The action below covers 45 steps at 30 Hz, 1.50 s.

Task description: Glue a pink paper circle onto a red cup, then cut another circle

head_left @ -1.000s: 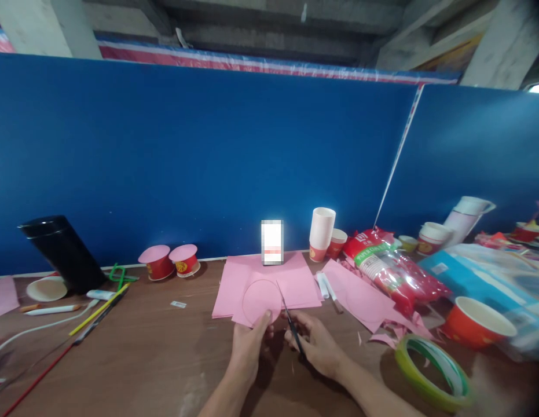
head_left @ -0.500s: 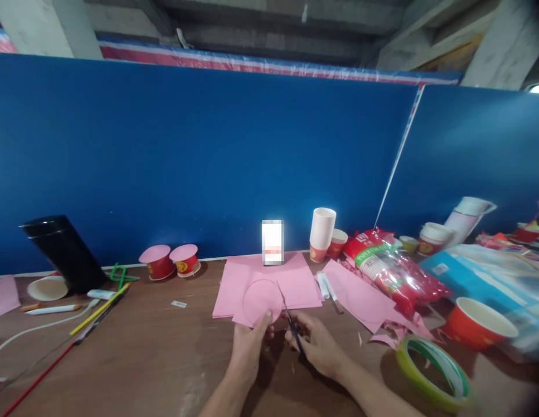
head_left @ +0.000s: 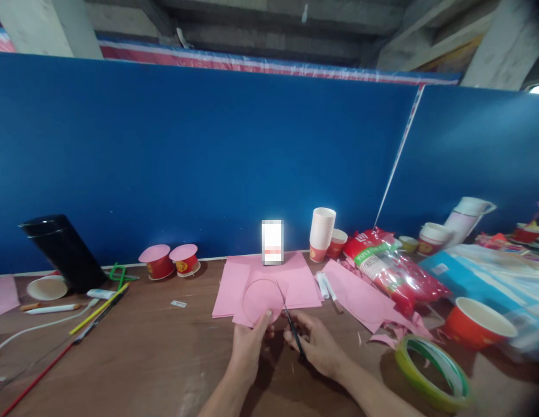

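Observation:
My left hand (head_left: 252, 341) pinches the near edge of a pink paper sheet (head_left: 261, 301) that has a circle drawn on it, thumb on top. In my right hand (head_left: 315, 341) is a pair of scissors (head_left: 294, 330) with dark handles. Their blades point away from me and lie along the right side of the drawn circle, at the paper's edge. Behind the held sheet lies a stack of pink paper (head_left: 301, 281) on the table. My left fingers are mostly hidden beneath the sheet.
Two red cups with pink discs (head_left: 158, 263) stand back left, near a black bottle (head_left: 65, 255). To the right are stacked paper cups (head_left: 323, 231), a red plastic bag (head_left: 395, 266), pink scraps (head_left: 365, 298), a tape roll (head_left: 458, 391) and an orange-red cup (head_left: 480, 324). A blue partition (head_left: 208, 145) rises behind.

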Tool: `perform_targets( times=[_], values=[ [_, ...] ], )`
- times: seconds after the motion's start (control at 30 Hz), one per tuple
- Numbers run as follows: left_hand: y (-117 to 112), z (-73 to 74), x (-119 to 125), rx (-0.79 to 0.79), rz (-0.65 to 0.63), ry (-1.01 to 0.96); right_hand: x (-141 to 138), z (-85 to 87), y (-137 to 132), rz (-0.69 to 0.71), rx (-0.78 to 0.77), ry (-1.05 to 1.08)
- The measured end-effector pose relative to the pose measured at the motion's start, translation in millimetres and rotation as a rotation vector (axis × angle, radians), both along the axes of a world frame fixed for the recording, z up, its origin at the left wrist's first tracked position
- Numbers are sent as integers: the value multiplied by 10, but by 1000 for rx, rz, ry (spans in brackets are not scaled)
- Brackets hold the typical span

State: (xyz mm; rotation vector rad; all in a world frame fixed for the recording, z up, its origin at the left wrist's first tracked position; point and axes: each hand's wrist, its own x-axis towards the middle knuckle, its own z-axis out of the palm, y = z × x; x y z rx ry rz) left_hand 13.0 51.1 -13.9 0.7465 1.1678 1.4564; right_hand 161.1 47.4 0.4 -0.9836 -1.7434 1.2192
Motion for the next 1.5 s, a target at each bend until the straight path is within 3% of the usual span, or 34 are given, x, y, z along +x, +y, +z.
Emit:
perform_targets(
  times=[1.5],
  values=[
    [-4,48,21,-46,39,-17,6,-2,3,23,-38,45]
  ],
)
